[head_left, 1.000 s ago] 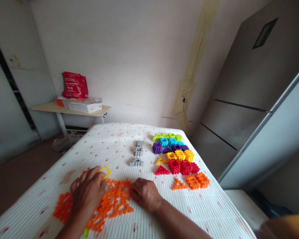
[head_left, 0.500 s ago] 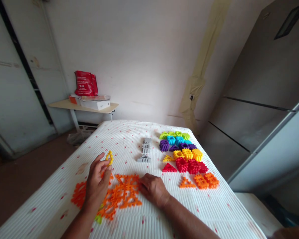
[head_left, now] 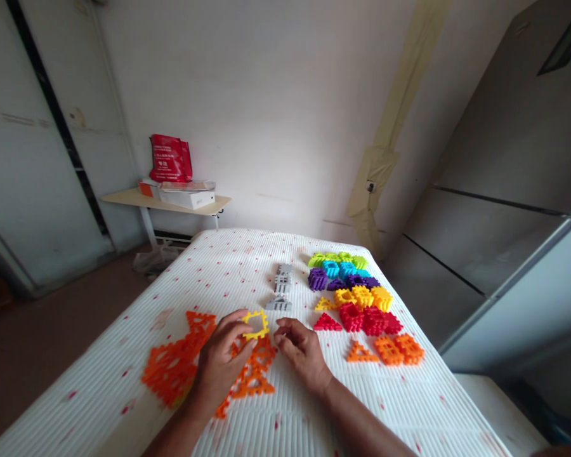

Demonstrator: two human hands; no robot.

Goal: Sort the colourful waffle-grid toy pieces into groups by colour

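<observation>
My left hand (head_left: 226,352) pinches a yellow square-frame building piece (head_left: 257,325) with toothed edges between thumb and fingers. It is raised over a spread of orange interlocking pieces (head_left: 176,358), part of which my forearm and hand cover. Just right of the yellow piece is my right hand (head_left: 304,355), its fingers half curled, with a gap between thumb and forefinger and nothing visible in it. Under its fingertips lies the right edge of the orange spread; whether they touch cannot be made out.
Rows of sorted pieces stand on the right: orange (head_left: 400,349), red (head_left: 361,318), yellow (head_left: 361,297), purple (head_left: 318,279), blue (head_left: 346,270) and lime (head_left: 337,259). Grey pieces (head_left: 282,282) lie mid-table on the white ribbed cover (head_left: 228,266). A fridge (head_left: 495,190) stands at right.
My left hand has picked the yellow square frame up from the left and carried it right, close to my right hand. My right hand's thumb and forefinger have parted. The view has swung left.
</observation>
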